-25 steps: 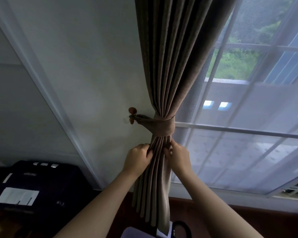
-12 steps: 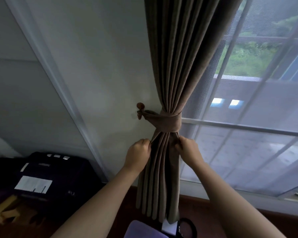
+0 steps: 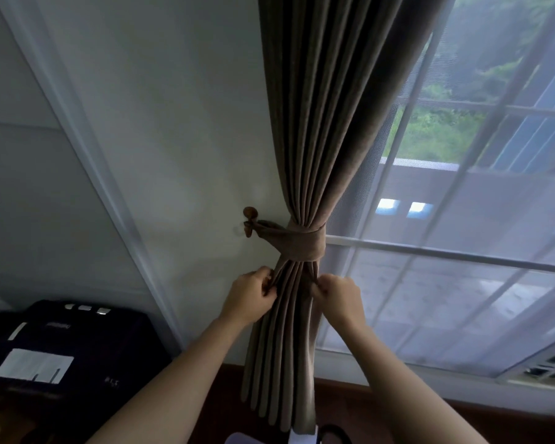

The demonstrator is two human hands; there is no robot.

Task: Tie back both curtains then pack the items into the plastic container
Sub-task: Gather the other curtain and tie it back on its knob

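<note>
A brown pleated curtain (image 3: 321,123) hangs in front of me, gathered at the waist by a matching fabric tie-back band (image 3: 297,243). The band loops onto a round wooden wall hook (image 3: 250,213) to the left. My left hand (image 3: 250,298) pinches the curtain's left folds just below the band. My right hand (image 3: 338,294) pinches the right folds at the same height. The curtain's lower part (image 3: 279,373) hangs straight between my forearms. No plastic container is in view.
A white wall (image 3: 180,129) lies behind the curtain, with a pale vertical trim (image 3: 87,161) to the left. The barred window (image 3: 446,251) behind sheer fabric fills the right. A dark case with white labels (image 3: 58,350) sits at lower left on the wooden floor.
Both hands have kept their pinch on the folds just under the band, drawing them slightly apart. My view has shifted a little, so the curtain sits more to the right.
</note>
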